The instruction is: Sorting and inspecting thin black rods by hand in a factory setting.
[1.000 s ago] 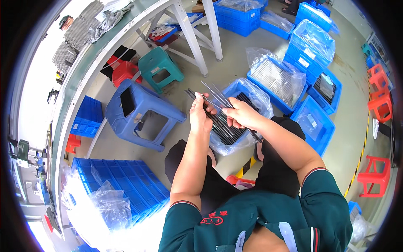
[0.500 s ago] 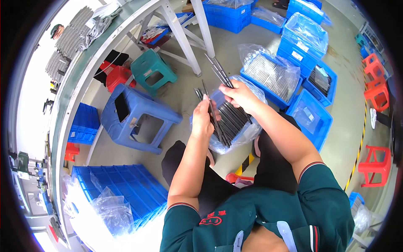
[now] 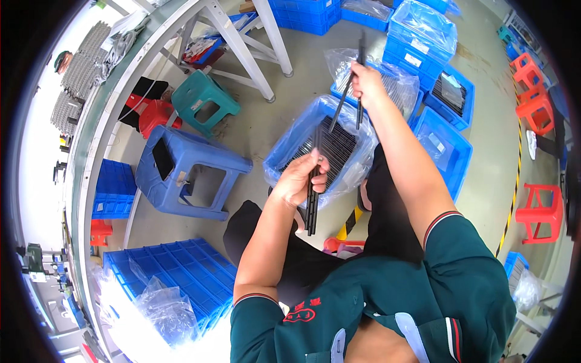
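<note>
My left hand (image 3: 304, 176) is closed round a small bundle of thin black rods (image 3: 311, 209), held upright over the near side of a blue bin. Farther out and to the right, my right hand (image 3: 367, 85) grips a few more black rods (image 3: 361, 51), one of them slanting down toward the bin. The blue bin (image 3: 284, 142), lined with clear plastic, stands on the floor between my knees and holds many similar black rods (image 3: 339, 145) lying side by side. My hands are apart, and both are above the bin.
To the left stand a blue stool (image 3: 206, 154) with a black phone (image 3: 162, 158) on it, a green stool (image 3: 203, 100) and a white-legged workbench (image 3: 242, 54). Beyond the bin are blue crates (image 3: 445, 151), some with rods. Stacked blue crates (image 3: 175, 272) sit at lower left.
My hands have moved apart: the right went up and away with its rods, the left came lower and nearer me. More of the bin now shows between them. The whole view has shifted slightly.
</note>
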Available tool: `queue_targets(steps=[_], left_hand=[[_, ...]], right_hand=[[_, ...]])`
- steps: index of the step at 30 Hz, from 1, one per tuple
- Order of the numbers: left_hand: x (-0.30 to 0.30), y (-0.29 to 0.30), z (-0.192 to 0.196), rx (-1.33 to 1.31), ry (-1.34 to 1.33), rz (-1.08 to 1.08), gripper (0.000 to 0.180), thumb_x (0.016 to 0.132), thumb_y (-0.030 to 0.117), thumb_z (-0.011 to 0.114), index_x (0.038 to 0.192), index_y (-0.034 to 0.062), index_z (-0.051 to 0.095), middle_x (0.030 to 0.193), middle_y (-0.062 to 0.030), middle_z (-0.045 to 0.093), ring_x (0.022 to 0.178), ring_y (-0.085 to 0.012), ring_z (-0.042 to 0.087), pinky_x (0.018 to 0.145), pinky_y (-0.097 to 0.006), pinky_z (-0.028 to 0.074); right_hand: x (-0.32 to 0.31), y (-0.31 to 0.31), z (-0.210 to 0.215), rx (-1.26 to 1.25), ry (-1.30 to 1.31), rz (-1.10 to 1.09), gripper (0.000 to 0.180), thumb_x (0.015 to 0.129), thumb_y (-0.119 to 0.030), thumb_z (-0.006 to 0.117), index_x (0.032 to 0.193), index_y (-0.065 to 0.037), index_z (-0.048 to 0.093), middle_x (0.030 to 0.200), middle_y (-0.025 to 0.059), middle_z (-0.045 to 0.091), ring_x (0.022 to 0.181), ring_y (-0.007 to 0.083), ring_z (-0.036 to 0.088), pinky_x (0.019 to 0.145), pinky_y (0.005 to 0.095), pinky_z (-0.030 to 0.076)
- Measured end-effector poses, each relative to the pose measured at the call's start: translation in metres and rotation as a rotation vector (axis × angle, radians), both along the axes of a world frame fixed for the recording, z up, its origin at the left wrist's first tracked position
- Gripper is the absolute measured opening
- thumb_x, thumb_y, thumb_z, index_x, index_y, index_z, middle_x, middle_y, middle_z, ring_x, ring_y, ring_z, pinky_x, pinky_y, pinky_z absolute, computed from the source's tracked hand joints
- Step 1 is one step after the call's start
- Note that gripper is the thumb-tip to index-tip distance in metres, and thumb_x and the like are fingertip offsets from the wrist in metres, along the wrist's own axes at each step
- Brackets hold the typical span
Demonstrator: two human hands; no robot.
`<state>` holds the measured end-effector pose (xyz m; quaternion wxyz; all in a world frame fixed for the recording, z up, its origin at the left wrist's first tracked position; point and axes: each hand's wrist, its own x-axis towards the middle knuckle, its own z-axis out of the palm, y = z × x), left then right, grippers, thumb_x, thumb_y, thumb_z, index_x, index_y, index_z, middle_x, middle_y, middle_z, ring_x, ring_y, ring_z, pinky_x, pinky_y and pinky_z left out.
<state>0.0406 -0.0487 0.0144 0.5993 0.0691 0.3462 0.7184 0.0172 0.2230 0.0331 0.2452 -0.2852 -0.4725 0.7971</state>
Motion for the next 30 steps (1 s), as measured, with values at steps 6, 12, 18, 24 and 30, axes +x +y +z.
queue_targets(steps=[6,12,18,24,30], left_hand=[[-0.023,-0.006,-0.009,0.086,0.019,0.181,0.035,0.09,0.038,0.051,0.087,0.003,0.054,0.09,-0.0119,0.058,0.086,-0.0307,0.062,0.078,-0.048,0.053],[-0.024,-0.001,-0.006,0.078,0.062,0.236,0.038,0.089,0.043,0.05,0.086,0.0052,0.055,0.092,-0.0103,0.056,0.082,-0.0252,0.057,0.075,-0.045,0.05],[-0.028,0.003,-0.008,0.112,-0.076,0.238,0.038,0.087,0.043,0.055,0.083,0.0058,0.055,0.076,-0.0029,0.048,0.055,-0.0113,0.04,0.048,-0.025,0.036],[-0.048,-0.017,-0.006,0.103,0.0,0.644,0.034,0.089,0.041,0.053,0.086,0.0073,0.054,0.073,-0.0014,0.047,0.053,-0.0102,0.039,0.047,-0.024,0.036],[-0.052,-0.016,0.0,0.066,0.02,0.816,0.032,0.09,0.039,0.052,0.086,0.0071,0.054,0.071,-0.0005,0.044,0.055,-0.01,0.038,0.049,-0.025,0.036]], right_hand=[[0.016,-0.063,0.003,0.082,-0.153,0.343,0.027,0.083,-0.031,0.062,0.074,-0.007,0.053,0.055,0.0,0.044,0.036,0.0076,0.034,0.03,0.0233,0.023],[0.03,-0.122,0.005,0.551,-0.311,0.643,0.028,0.084,-0.028,0.062,0.077,0.0,0.06,0.056,0.0034,0.058,0.045,0.0103,0.054,0.044,0.0249,0.043],[0.016,-0.113,-0.024,0.858,-0.263,0.603,0.036,0.086,-0.035,0.057,0.078,0.0,0.059,0.061,0.0102,0.06,0.052,0.0199,0.06,0.05,0.0327,0.046],[0.039,-0.118,0.013,0.504,-0.241,0.772,0.026,0.091,-0.026,0.05,0.094,-0.001,0.054,0.059,0.0077,0.057,0.043,0.0126,0.051,0.043,0.0259,0.04],[0.054,-0.128,0.021,0.349,-0.236,0.914,0.021,0.091,-0.02,0.052,0.098,-0.002,0.048,0.061,0.0048,0.055,0.041,0.007,0.043,0.037,0.0202,0.032]])
